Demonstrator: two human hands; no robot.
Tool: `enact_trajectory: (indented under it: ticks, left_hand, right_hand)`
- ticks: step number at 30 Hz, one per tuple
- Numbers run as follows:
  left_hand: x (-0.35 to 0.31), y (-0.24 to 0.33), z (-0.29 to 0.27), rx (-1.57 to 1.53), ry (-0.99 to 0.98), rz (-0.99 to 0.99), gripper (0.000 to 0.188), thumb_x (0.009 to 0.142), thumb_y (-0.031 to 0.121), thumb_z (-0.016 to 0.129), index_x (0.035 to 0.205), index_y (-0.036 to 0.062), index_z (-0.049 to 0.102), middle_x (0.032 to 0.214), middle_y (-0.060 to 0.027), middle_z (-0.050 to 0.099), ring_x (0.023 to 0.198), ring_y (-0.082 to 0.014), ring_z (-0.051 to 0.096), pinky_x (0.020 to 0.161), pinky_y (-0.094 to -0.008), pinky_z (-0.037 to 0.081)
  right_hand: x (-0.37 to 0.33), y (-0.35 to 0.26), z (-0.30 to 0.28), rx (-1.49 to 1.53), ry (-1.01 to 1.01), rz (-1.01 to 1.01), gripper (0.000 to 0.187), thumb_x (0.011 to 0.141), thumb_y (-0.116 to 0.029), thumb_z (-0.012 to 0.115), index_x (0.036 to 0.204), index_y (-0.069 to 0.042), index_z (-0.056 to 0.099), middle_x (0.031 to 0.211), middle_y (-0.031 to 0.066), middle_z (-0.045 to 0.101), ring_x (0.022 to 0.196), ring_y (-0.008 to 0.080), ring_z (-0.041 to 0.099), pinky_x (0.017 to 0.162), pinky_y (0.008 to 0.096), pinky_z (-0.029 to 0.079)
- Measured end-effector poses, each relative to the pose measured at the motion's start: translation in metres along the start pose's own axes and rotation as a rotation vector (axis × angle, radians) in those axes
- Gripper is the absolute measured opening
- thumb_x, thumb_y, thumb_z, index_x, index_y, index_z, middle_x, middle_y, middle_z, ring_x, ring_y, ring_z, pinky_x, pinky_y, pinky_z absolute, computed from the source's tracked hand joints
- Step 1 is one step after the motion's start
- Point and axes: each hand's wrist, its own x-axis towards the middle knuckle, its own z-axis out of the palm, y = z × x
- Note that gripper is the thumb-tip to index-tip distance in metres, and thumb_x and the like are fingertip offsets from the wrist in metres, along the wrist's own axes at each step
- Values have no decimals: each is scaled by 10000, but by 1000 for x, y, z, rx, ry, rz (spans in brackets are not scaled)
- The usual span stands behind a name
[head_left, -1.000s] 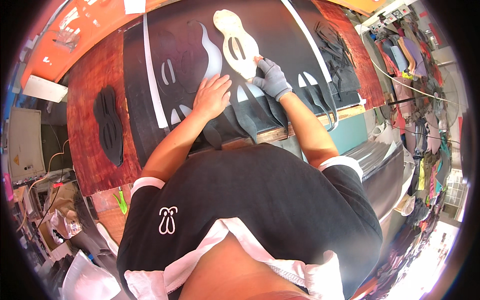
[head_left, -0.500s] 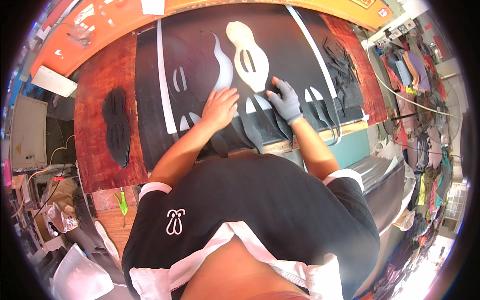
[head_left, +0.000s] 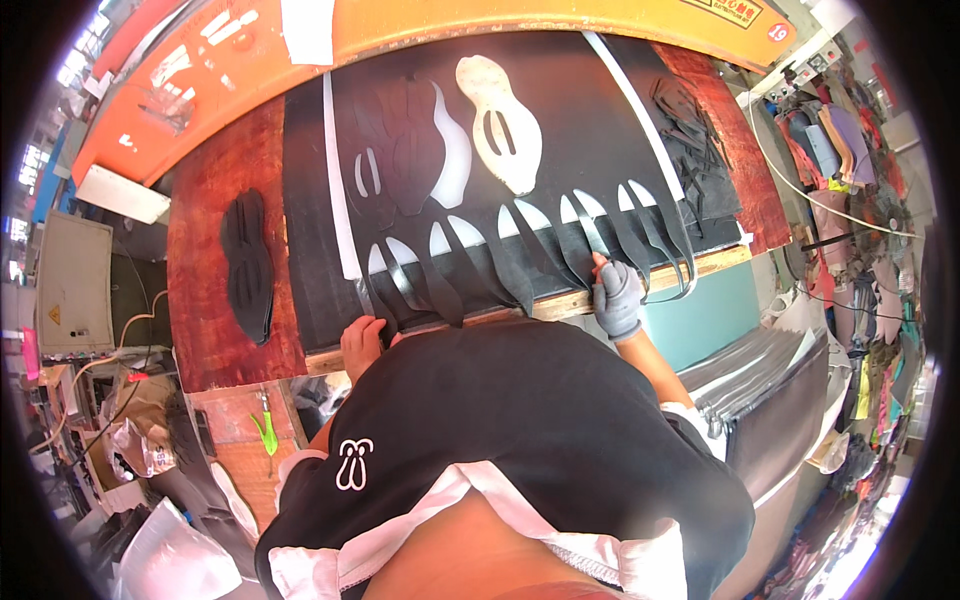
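A black sheet covers the bench, with several curved strips and pale openings along its near edge. My bare left hand is closed at the near left corner of the sheet, its fingers curled over the edge and partly hidden by my shirt. My right hand, in a grey glove with bare fingertips, is closed on the sheet's near edge at the right. Beyond both hands lies a cream cutting die with a narrow waist and two slots. Left of it, cut outlines and a white crescent gap show in the sheet.
A stack of black cut pieces lies on the red-brown board at left. Black scrap strips are heaped at right. An orange machine beam spans the far side. Dark folded sheets stand at lower right.
Both hands have drawn back toward me from the middle of the sheet to its near edge, the left also moving left. My right fingers have curled closed. The die stays on the sheet.
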Motion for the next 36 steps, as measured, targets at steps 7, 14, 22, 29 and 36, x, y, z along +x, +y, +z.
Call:
enact_trajectory:
  ticks: [7,14,22,29,36]
  left_hand:
    - [-13,8,20,4,111,-281,234,770,170,699,908,41,562,789,-115,558,680,-285,560,626,-381,452]
    - [-19,13,34,62,227,-246,164,809,153,648,784,58,516,674,-91,508,575,-266,514,545,-385,422]
    - [-40,8,45,66,295,-276,193,824,157,623,733,71,477,650,-88,490,594,-287,519,549,-398,414]
    - [-48,8,46,71,373,-209,196,828,161,609,734,65,466,658,-108,490,598,-328,512,547,-430,419]
    - [-60,-5,46,170,323,-239,201,856,202,568,764,49,476,658,-144,505,639,-373,523,575,-460,419]
  right_hand:
    - [0,14,16,140,150,105,395,800,-1,550,1194,-29,533,816,126,586,728,331,569,664,405,456]
    - [63,177,-66,103,404,538,520,915,-170,466,1410,-142,309,1151,254,573,1003,407,583,828,446,479]
    - [69,193,-110,-230,513,71,284,853,-274,566,1049,-78,627,1077,205,597,951,396,589,800,448,485]
    - [107,159,-168,533,469,159,233,890,-187,496,805,-9,619,698,103,623,668,198,593,652,318,460]
    - [52,188,-152,493,420,106,219,949,-210,487,926,-27,605,836,58,615,807,118,549,760,281,453]
